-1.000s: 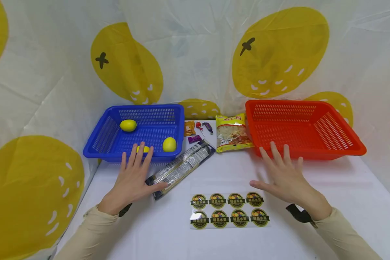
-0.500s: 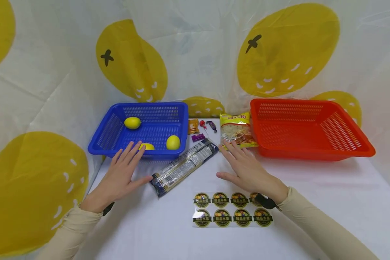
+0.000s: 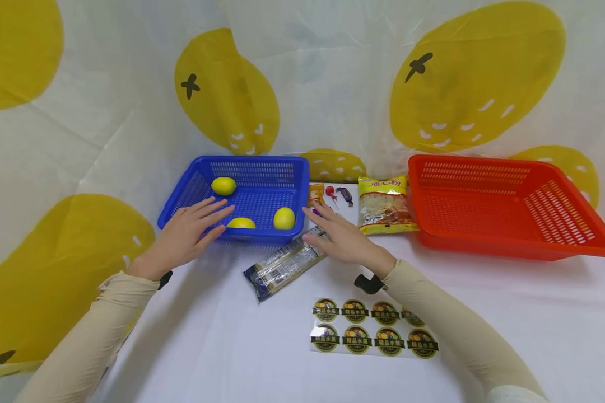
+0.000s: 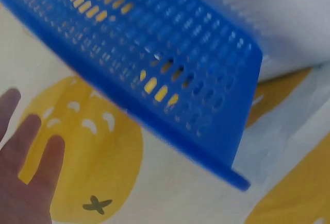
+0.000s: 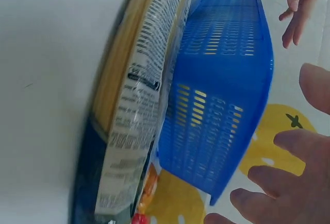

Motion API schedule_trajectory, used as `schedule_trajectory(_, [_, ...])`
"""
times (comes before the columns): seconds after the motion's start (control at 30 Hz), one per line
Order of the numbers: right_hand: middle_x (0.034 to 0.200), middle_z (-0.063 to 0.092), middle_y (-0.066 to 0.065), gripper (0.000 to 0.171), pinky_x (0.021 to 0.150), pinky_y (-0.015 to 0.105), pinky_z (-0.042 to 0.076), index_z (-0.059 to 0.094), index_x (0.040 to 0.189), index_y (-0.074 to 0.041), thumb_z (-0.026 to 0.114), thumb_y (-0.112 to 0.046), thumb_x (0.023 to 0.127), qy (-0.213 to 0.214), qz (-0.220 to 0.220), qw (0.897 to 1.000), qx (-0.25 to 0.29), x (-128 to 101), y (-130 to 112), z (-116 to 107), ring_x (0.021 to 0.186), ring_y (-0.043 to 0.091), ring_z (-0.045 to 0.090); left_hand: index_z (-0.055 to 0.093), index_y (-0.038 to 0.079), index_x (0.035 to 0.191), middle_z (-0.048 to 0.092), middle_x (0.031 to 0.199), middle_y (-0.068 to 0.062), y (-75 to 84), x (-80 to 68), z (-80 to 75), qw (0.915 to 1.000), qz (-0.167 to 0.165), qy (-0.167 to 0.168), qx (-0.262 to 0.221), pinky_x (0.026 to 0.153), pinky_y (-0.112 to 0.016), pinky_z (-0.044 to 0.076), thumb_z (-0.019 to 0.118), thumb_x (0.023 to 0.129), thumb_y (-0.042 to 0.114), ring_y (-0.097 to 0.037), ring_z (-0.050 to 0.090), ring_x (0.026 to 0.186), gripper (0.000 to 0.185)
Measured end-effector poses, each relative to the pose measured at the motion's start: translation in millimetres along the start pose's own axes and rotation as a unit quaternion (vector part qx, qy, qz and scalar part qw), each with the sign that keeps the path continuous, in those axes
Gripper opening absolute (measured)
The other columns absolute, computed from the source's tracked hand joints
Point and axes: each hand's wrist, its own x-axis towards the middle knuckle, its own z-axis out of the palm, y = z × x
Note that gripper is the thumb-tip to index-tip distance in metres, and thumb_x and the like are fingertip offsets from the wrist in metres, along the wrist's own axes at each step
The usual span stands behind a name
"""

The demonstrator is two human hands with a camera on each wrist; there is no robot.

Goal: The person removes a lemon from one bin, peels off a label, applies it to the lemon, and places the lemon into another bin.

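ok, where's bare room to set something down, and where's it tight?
Free: the red basket holds nothing, and the white table is bare in front of it, right of the sticker sheet. Also bare near left, below the noodle pack. Crowded: the gap between the blue basket and red basket, with small snacks, yellow noodle bag and right hand.

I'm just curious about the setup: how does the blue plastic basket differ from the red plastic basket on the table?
The blue plastic basket holds three yellow lemons, while the red plastic basket holds nothing. The blue one stands on the person's left, the red one on the right and looks larger. The left hand reaches over the blue basket's front rim; no hand is near the red one. Both are rectangular with slotted walls.
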Motion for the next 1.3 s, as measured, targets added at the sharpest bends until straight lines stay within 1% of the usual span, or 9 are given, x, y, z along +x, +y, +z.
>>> schedule_trajectory(0.2, [0.174, 0.01, 0.009, 0.074, 0.125, 0.062, 0.022, 0.024, 0.164, -0.019, 0.047, -0.056, 0.104, 0.004, 0.016, 1.0, 0.009, 19, -2, 6, 0.161, 0.033, 0.011, 0.054, 0.022, 0.15, 0.059, 0.15, -0.008, -15.4, 17.4, -11.8, 0.9977, -0.013, -0.063, -0.018, 0.113, -0.065, 0.039, 0.064, 0.101, 0.035, -0.036, 0.051, 0.141, 0.051])
schedule_trajectory(0.47, [0.174, 0.008, 0.011, 0.075, 0.124, 0.06, 0.025, 0.022, 0.164, -0.016, 0.047, -0.054, 0.105, 0.004, 0.025, 1.0, 0.014, 27, 4, 14, 0.161, 0.035, 0.013, 0.056, 0.016, 0.149, 0.064, 0.145, -0.007, -28.1, 46.2, -19.9, 0.9939, 0.001, -0.103, -0.04, 0.108, -0.059, 0.046, 0.071, 0.096, 0.035, -0.038, 0.06, 0.127, 0.058])
schedule_trajectory(0.63, [0.174, 0.007, 0.009, 0.075, 0.125, 0.058, 0.026, 0.022, 0.164, -0.016, 0.047, -0.055, 0.105, 0.003, 0.025, 0.999, 0.022, 28, 5, 16, 0.16, 0.033, 0.016, 0.057, 0.022, 0.147, 0.068, 0.138, -0.009, -35.6, 66.1, -16.0, 0.9867, -0.023, -0.154, -0.049, 0.097, -0.051, 0.053, 0.077, 0.092, 0.038, -0.024, 0.064, 0.09, 0.061])
schedule_trajectory(0.73, [0.175, 0.007, 0.008, 0.076, 0.125, 0.057, 0.027, 0.022, 0.164, -0.017, 0.047, -0.056, 0.104, 0.003, 0.028, 0.999, 0.023, 29, 5, 17, 0.16, 0.032, 0.017, 0.057, 0.026, 0.147, 0.074, 0.123, -0.012, -40.4, 79.4, -13.5, 0.9778, -0.05, -0.194, -0.059, 0.091, -0.049, 0.054, 0.08, 0.089, 0.038, -0.019, 0.054, 0.071, 0.064])
schedule_trajectory(0.93, [0.174, 0.01, 0.01, 0.076, 0.124, 0.058, 0.028, 0.023, 0.164, -0.017, 0.049, -0.055, 0.104, 0.003, 0.03, 0.999, 0.024, 30, 5, 17, 0.16, 0.033, 0.019, 0.065, 0.026, 0.139, 0.069, 0.104, -0.004, -51.1, 103.4, -3.0, 0.9577, -0.08, -0.263, -0.085, 0.081, -0.037, 0.051, 0.087, 0.082, 0.031, -0.019, 0.055, 0.091, 0.061])
schedule_trajectory(1.07, [0.175, 0.01, 0.009, 0.076, 0.124, 0.058, 0.028, 0.024, 0.163, -0.017, 0.05, -0.055, 0.104, 0.001, 0.03, 0.999, 0.027, 31, 4, 16, 0.159, 0.033, 0.02, 0.07, 0.019, 0.133, 0.05, 0.085, -0.004, -57.0, 114.1, 5.4, 0.9414, -0.086, -0.304, -0.119, 0.066, -0.03, 0.041, 0.088, 0.081, 0.025, -0.02, 0.049, 0.08, 0.056])
schedule_trajectory(1.17, [0.175, 0.01, 0.008, 0.076, 0.124, 0.058, 0.028, 0.024, 0.163, -0.018, 0.05, -0.056, 0.103, 0.0, 0.033, 0.999, 0.028, 31, 4, 16, 0.159, 0.032, 0.02, 0.071, 0.012, 0.132, 0.069, 0.108, -0.01, -58.7, 119.3, 11.9, 0.9248, -0.088, -0.337, -0.153, 0.074, -0.03, 0.052, 0.088, 0.082, 0.02, -0.021, 0.059, 0.086, 0.053])
schedule_trajectory(1.23, [0.175, 0.01, 0.008, 0.076, 0.124, 0.058, 0.028, 0.025, 0.163, -0.017, 0.05, -0.056, 0.103, 0.001, 0.033, 0.999, 0.031, 30, 5, 16, 0.159, 0.033, 0.02, 0.069, 0.008, 0.132, 0.07, 0.13, -0.013, -59.0, 122.1, 16.8, 0.9108, -0.092, -0.361, -0.179, 0.088, -0.036, 0.058, 0.086, 0.083, 0.018, -0.028, 0.067, 0.102, 0.053])
schedule_trajectory(1.3, [0.175, 0.01, 0.007, 0.076, 0.124, 0.058, 0.028, 0.025, 0.163, -0.018, 0.05, -0.057, 0.103, 0.0, 0.034, 0.999, 0.034, 30, 5, 15, 0.159, 0.032, 0.021, 0.069, 0.006, 0.133, 0.066, 0.14, -0.013, -58.4, 124.4, 21.3, 0.898, -0.097, -0.382, -0.197, 0.103, -0.043, 0.055, 0.086, 0.084, 0.016, -0.034, 0.065, 0.122, 0.053])
